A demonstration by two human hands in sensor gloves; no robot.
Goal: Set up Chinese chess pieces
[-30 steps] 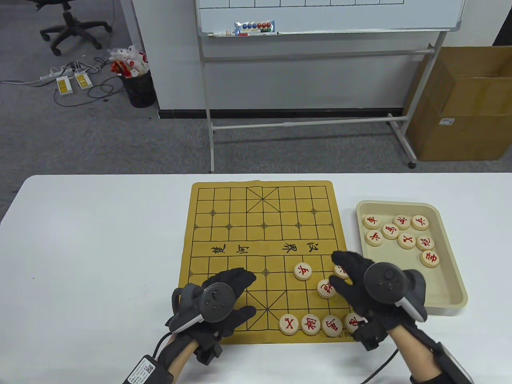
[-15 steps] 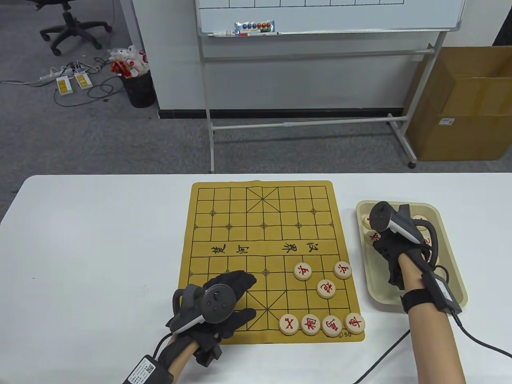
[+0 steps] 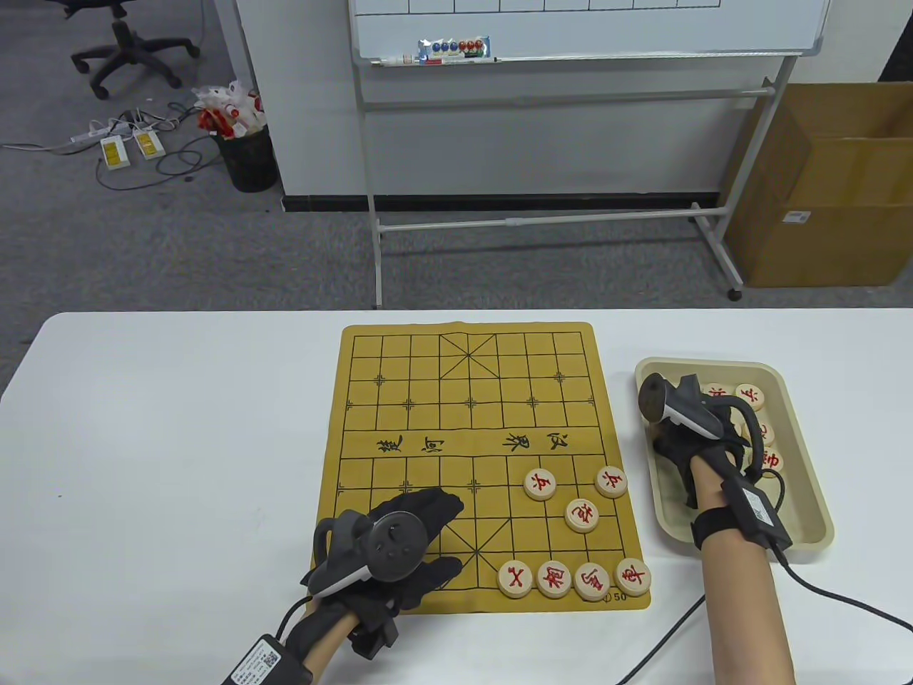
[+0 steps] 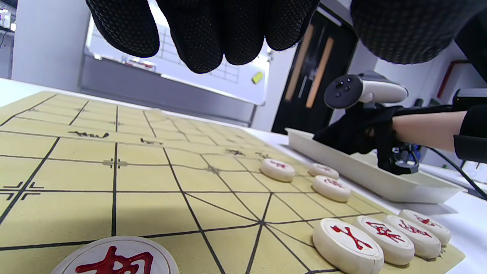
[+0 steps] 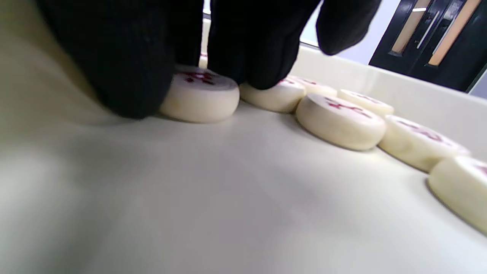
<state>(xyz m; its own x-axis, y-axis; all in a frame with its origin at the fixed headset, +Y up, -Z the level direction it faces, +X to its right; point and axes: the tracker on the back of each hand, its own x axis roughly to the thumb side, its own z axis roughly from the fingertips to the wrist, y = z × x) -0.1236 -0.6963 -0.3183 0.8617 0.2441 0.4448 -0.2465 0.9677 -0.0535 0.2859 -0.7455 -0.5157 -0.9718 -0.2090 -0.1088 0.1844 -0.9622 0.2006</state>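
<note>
The tan chess board [image 3: 428,371] lies mid-table. Four red-lettered pieces [image 3: 554,578] line its near right edge, and three more [image 3: 582,515] stand above them. My left hand [image 3: 428,528] rests flat on the board's near left part, fingers relaxed. In the left wrist view a piece [image 4: 114,258] lies under the left hand [image 4: 213,42], untouched. My right hand [image 3: 674,439] reaches into the beige tray [image 3: 806,499]. In the right wrist view the thumb and a finger of the right hand [image 5: 182,68] pinch a tray piece [image 5: 201,99]. Several loose pieces [image 5: 338,121] lie beside it.
More tray pieces [image 3: 750,394] show past the right tracker. A cable [image 3: 842,606] runs from my right wrist over the table's near right corner. Beyond the table stand a whiteboard frame [image 3: 556,221] and a cardboard box [image 3: 827,185].
My right hand left the board's right edge, moved into the tray and closed its fingers round a piece there. The piece it covered on the board now shows. The left hand barely moved.
</note>
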